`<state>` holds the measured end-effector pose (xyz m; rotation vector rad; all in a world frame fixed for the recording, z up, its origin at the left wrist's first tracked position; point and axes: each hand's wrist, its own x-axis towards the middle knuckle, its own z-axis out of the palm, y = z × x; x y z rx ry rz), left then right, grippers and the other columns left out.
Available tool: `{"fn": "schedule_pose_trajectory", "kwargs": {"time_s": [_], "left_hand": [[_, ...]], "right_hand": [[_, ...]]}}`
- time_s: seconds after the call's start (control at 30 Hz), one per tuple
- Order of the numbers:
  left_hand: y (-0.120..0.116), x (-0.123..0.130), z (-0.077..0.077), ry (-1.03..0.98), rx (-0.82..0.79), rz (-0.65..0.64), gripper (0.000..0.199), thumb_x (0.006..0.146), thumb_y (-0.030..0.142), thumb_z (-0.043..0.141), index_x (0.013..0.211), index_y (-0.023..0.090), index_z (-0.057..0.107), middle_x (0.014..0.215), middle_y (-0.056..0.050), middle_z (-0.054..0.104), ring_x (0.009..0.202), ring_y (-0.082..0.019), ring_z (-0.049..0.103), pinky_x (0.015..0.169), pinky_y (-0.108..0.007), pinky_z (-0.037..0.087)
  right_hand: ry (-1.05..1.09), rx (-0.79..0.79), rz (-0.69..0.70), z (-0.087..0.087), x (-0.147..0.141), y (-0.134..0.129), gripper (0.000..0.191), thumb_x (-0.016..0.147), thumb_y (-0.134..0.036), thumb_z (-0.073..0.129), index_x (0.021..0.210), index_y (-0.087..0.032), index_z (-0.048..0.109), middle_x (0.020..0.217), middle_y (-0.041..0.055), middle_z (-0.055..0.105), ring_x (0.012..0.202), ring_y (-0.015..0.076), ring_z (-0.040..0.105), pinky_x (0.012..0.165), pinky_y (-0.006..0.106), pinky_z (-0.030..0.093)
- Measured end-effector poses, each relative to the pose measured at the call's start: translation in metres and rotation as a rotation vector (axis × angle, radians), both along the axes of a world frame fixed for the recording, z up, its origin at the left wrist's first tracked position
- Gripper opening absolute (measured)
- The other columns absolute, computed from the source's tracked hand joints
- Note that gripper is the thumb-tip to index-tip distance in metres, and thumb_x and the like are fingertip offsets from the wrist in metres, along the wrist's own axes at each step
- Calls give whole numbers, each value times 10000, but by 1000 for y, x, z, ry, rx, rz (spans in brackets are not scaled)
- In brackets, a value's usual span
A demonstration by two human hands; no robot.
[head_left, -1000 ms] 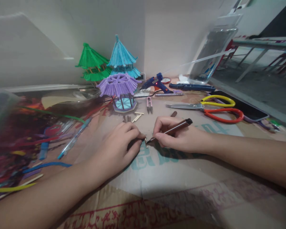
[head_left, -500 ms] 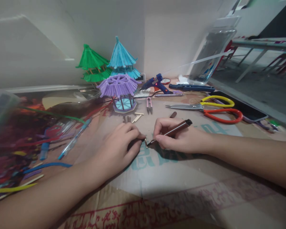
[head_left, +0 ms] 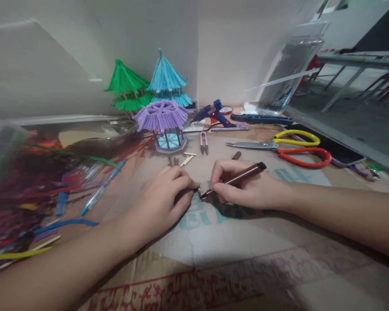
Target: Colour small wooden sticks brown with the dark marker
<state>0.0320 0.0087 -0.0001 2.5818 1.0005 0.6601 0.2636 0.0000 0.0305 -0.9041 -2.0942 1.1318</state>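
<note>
My right hand is closed around a brown felt-tip pen, its tip touching a tiny wooden stick piece on the work surface. With thumb and forefinger together, my left hand pinches the upper end of that stick piece. The pen's cap lies just beyond my right hand. Past my left fingers are a few short pale sticks and several dark-coloured ones. Behind them stands a small pavilion model with a purple fuzzy roof and a light blue floor.
Scissors, a phone, thread snips, a blue glue gun and a utility knife lie around the back and right. Green and blue roofed models stand behind. Coloured craft bits fill the left.
The pen leans slightly differently, its rear end a little further right. Both hands stay in nearly the same place, and the whole view has shifted slightly.
</note>
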Motion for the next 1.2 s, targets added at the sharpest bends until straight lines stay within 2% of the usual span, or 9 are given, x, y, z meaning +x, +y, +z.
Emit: {"fn": "schedule_pose_trajectory", "kwargs": {"time_s": [0.63,1.2], "left_hand": [[-1,0,1,15,20,4,129,966,183,517,974,189,646,989,-51,606,966,-231,562,834,-389,452],[-1,1,2,39,8,-12,204,972,187,522,1083,232,688,1035,-49,611,993,-235,555,843,-400,456]], "right_hand": [[-24,-7,5,-2,0,1,85,853,-189,583,792,-191,524,636,-30,598,561,91,546,503,208,413],[-16,34,-7,-1,2,1,111,841,-167,568,759,-197,500,606,-44,558,536,87,497,497,216,387]]}}
